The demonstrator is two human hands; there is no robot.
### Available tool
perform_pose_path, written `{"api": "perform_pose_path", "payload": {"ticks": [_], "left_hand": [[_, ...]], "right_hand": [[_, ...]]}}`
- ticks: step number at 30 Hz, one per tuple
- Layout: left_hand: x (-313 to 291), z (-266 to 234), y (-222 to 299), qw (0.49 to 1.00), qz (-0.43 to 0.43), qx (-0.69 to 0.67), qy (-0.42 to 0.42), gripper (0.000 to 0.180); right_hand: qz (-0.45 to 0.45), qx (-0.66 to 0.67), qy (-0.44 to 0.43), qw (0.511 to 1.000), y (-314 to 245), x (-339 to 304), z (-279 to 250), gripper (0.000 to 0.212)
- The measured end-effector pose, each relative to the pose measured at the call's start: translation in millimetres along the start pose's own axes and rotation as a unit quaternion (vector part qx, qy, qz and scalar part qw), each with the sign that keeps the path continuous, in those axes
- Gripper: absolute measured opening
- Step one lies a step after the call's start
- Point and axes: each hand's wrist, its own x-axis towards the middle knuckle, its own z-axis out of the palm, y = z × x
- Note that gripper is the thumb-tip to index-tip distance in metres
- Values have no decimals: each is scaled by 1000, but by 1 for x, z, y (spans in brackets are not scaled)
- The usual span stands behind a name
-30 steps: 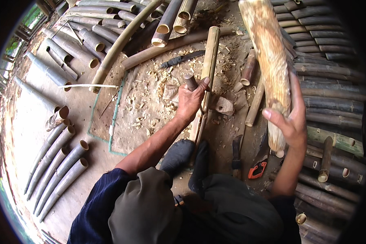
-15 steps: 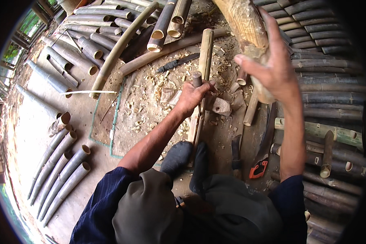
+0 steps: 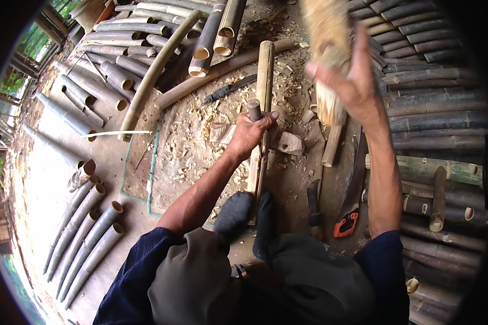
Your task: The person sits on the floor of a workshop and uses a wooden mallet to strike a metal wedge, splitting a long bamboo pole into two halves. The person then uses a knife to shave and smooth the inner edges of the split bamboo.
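My left hand (image 3: 251, 132) grips a short wooden handle (image 3: 254, 109) held against an upright bamboo pole (image 3: 263, 92). The pole's lower end sits between my dark-socked feet (image 3: 246, 216). My right hand (image 3: 352, 81) is raised high and closed around a thick, pale wooden club (image 3: 326, 49), which is blurred. The club hangs above and to the right of the pole's top.
Wood chips (image 3: 195, 146) cover the ground around the pole. A dark knife (image 3: 230, 89) lies behind it. A saw with an orange handle (image 3: 346, 223) and a blade (image 3: 313, 208) lie at the right. Cut bamboo tubes (image 3: 92, 238) lie left, stacked poles (image 3: 434, 124) right.
My right hand has swung the club upward, from low at the right to high above the pole. My left hand has stayed on the handle at the pole.
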Motion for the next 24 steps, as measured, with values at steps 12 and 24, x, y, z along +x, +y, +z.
{"api": "perform_pose_path", "payload": {"ticks": [12, 24], "left_hand": [[-96, 13, 19, 965, 145, 130, -176, 21], [-7, 53, 55, 975, 130, 13, -180, 33]], "right_hand": [[119, 93, -46, 987, 11, -54, -48, 101], [289, 125, 165, 935, 21, -150, -71, 91]]}}
